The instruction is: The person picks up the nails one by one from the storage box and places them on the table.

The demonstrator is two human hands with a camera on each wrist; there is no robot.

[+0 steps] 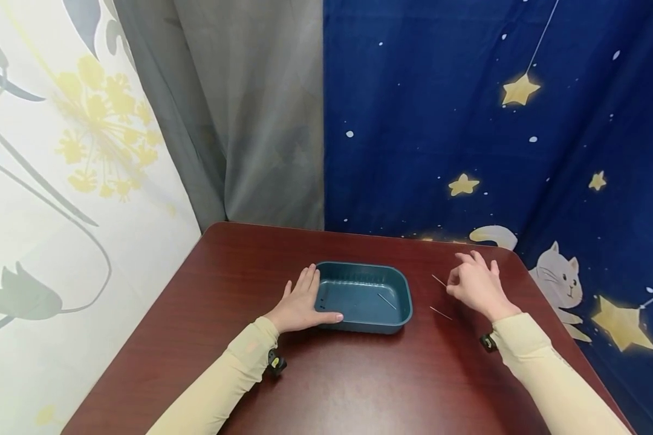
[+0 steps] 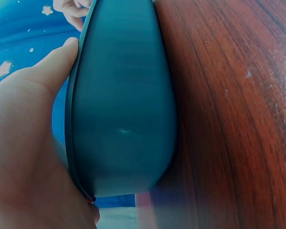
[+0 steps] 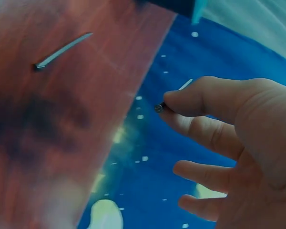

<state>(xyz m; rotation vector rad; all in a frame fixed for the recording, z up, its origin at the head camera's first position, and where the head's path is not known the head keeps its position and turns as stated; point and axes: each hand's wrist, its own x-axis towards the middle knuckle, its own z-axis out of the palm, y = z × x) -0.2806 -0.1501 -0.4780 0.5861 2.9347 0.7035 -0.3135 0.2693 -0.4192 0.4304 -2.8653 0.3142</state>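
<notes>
Between thumb and index finger, my right hand point(image 1: 476, 289) pinches a thin metal nail point(image 3: 185, 84). Its flat head sticks out past the fingertips in the right wrist view, and the other fingers are spread. A second nail point(image 1: 441, 313) lies on the table just below that hand. My left hand point(image 1: 299, 305) rests on the left end of a dark teal plastic tray point(image 1: 359, 327), fingers straight along the rim and thumb over the near edge. Inside the tray, toward its right side, lies another nail point(image 1: 387, 301).
The reddish-brown wooden table point(image 1: 337, 386) has rounded far corners. Behind it hang a grey curtain point(image 1: 272, 121) and a blue curtain point(image 1: 424, 121) printed with stars and a white cat. A pale floral curtain point(image 1: 60, 199) runs along the left side.
</notes>
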